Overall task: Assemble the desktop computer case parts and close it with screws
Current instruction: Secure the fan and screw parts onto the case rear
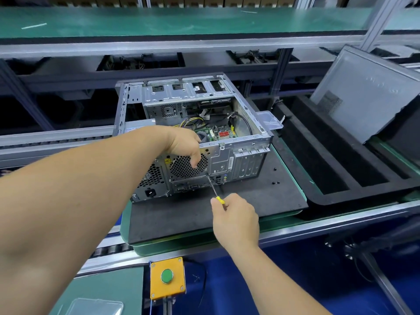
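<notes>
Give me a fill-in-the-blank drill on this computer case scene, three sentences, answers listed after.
1. The right hand grips a screwdriver whose handle is ____ in colour.
2. The left hand rests on the computer case, thumb over the round ____ grille.
3. The push button on the yellow box is ____.

Missing words: yellow; fan; green

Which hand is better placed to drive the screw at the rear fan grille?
Right. The right hand already grips the screwdriver, its tip at the grille; the left hand rests on the case.
</notes>
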